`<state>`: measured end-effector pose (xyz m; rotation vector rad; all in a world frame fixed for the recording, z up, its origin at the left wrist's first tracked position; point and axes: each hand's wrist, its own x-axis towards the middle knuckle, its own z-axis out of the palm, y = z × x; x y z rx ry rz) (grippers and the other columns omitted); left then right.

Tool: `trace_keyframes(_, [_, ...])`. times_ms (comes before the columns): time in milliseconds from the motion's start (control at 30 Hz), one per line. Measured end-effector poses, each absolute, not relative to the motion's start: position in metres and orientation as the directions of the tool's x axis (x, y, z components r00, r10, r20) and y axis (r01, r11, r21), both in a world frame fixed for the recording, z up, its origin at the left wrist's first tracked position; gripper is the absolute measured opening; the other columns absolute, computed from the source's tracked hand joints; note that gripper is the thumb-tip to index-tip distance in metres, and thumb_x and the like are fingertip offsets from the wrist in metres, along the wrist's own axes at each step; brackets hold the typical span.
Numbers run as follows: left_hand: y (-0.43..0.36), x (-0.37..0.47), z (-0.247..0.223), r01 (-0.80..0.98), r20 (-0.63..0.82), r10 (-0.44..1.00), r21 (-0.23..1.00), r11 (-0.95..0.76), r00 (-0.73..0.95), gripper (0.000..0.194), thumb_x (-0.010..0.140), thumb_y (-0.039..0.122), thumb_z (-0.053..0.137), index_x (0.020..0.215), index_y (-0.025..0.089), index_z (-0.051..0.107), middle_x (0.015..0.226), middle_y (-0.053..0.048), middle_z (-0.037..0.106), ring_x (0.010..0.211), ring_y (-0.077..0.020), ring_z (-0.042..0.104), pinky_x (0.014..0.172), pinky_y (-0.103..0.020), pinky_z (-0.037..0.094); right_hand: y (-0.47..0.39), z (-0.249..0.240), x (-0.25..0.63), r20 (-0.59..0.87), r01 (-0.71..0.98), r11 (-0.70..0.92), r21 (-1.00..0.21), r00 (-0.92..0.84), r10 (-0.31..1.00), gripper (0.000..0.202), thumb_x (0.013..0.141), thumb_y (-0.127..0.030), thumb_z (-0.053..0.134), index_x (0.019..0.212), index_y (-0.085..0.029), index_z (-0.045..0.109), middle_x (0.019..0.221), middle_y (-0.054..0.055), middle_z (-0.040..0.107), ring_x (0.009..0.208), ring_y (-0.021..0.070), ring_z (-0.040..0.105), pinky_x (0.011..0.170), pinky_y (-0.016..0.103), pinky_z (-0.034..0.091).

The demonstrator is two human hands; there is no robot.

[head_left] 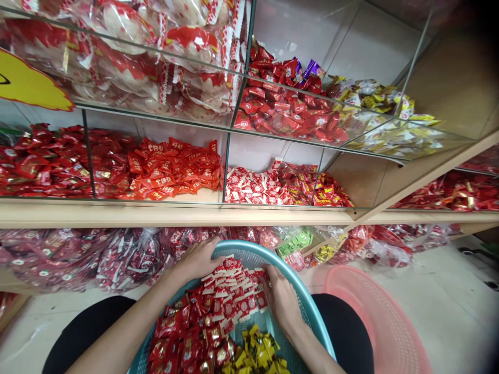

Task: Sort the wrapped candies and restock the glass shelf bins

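Note:
A teal plastic basket [312, 306] sits between the knees, holding wrapped candies in three groups. Red-and-white candies [230, 293] are heaped toward the far side, dark red ones [175, 332] lie at the near left, and yellow ones [259, 353] at the near right. My left hand [198, 259] is closed over the far left rim, its thumb inside beside the red-and-white heap. Inside the basket on the right, my right hand [283, 298] has bent fingers at the edge of that heap, closed against the candies there. Its fingertips are partly hidden.
Glass-divided shelves [175, 213] of wrapped candies rise in front. Bagged candies [132, 254] lie beneath the wooden ledge. A pink plastic basket [390, 322] stands on the floor to the right. A yellow sign [31, 83] hangs at upper left.

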<state>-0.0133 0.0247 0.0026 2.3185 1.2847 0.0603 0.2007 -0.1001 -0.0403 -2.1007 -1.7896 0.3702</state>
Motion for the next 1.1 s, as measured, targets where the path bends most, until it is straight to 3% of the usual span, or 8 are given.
trace_keyframes(233, [0.025, -0.013, 0.002, 0.781, -0.182, 0.805, 0.433, -0.45, 0.564, 0.042, 0.081, 0.048, 0.039, 0.11, 0.02, 0.048, 0.108, -0.01, 0.061, 0.094, -0.0264, 0.059, 0.077, -0.034, 0.044, -0.096, -0.04, 0.193, 0.007, 0.879, -0.114, -0.463, 0.132, 0.991, 0.023, 0.088, -0.026, 0.037, 0.104, -0.021, 0.053, 0.093, 0.009, 0.064, 0.084, 0.022, 0.06, 0.069, 0.029, 0.043])
trace_keyframes(433, [0.025, -0.013, 0.004, 0.789, -0.2, 0.816, 0.454, -0.414, 0.543, 0.036, 0.08, 0.044, 0.042, 0.107, 0.022, 0.049, 0.107, -0.007, 0.061, 0.092, -0.023, 0.059, 0.076, -0.031, 0.043, -0.086, -0.044, 0.185, -0.005, 0.915, -0.12, -0.384, 0.128, 0.992, 0.021, 0.087, -0.021, 0.04, 0.103, -0.02, 0.053, 0.094, 0.01, 0.063, 0.078, 0.0187, 0.06, 0.062, 0.025, 0.04])
trace_keyframes(633, [0.024, -0.014, 0.001, 0.789, -0.178, 0.818, 0.436, -0.432, 0.546, 0.036, 0.08, 0.045, 0.042, 0.107, 0.022, 0.049, 0.105, -0.007, 0.062, 0.091, -0.0235, 0.06, 0.076, -0.031, 0.043, -0.084, -0.04, 0.183, -0.004, 0.967, -0.105, -0.232, 0.107, 0.994, 0.018, 0.089, -0.02, 0.035, 0.093, -0.019, 0.053, 0.091, 0.007, 0.059, 0.07, 0.0165, 0.059, 0.053, 0.024, 0.036])
trace_keyframes(767, [0.025, -0.015, -0.002, 0.773, -0.154, 0.811, 0.442, -0.454, 0.564, 0.033, 0.08, 0.043, 0.041, 0.104, 0.022, 0.049, 0.101, -0.007, 0.063, 0.089, -0.0231, 0.061, 0.075, -0.031, 0.044, -0.082, 0.007, 0.182, 0.136, 0.959, -0.026, -0.281, 0.067, 0.988, 0.021, 0.091, -0.027, 0.033, 0.092, -0.02, 0.053, 0.092, 0.007, 0.058, 0.07, 0.0157, 0.058, 0.054, 0.024, 0.038])
trace_keyframes(933, [0.025, -0.015, -0.002, 0.758, -0.137, 0.807, 0.461, -0.461, 0.574, 0.034, 0.08, 0.041, 0.043, 0.107, 0.023, 0.05, 0.102, -0.008, 0.063, 0.093, -0.0241, 0.06, 0.076, -0.031, 0.043, -0.045, 0.104, 0.199, 0.461, 0.879, 0.292, -0.377, -0.096, 0.882, 0.021, 0.09, -0.026, 0.037, 0.095, -0.019, 0.055, 0.088, 0.006, 0.059, 0.07, 0.0134, 0.055, 0.065, 0.025, 0.042])
trace_keyframes(1000, [0.024, -0.015, -0.001, 0.759, -0.145, 0.809, 0.469, -0.451, 0.57, 0.037, 0.079, 0.041, 0.044, 0.11, 0.022, 0.049, 0.104, -0.009, 0.063, 0.095, -0.0246, 0.059, 0.079, -0.032, 0.043, -0.012, 0.131, 0.212, 0.53, 0.881, 0.338, -0.331, -0.123, 0.839, 0.02, 0.087, -0.022, 0.04, 0.096, -0.017, 0.057, 0.089, 0.006, 0.059, 0.074, 0.014, 0.055, 0.069, 0.025, 0.042])
trace_keyframes(1100, [0.023, -0.017, 0.0, 0.773, -0.149, 0.826, 0.473, -0.423, 0.543, 0.041, 0.079, 0.042, 0.044, 0.113, 0.02, 0.049, 0.109, -0.011, 0.062, 0.098, -0.0249, 0.059, 0.081, -0.032, 0.042, 0.042, 0.146, 0.23, 0.462, 0.896, 0.388, -0.216, -0.256, 0.849, 0.025, 0.081, -0.013, 0.047, 0.101, -0.016, 0.061, 0.098, 0.007, 0.061, 0.089, 0.0168, 0.055, 0.08, 0.028, 0.041])
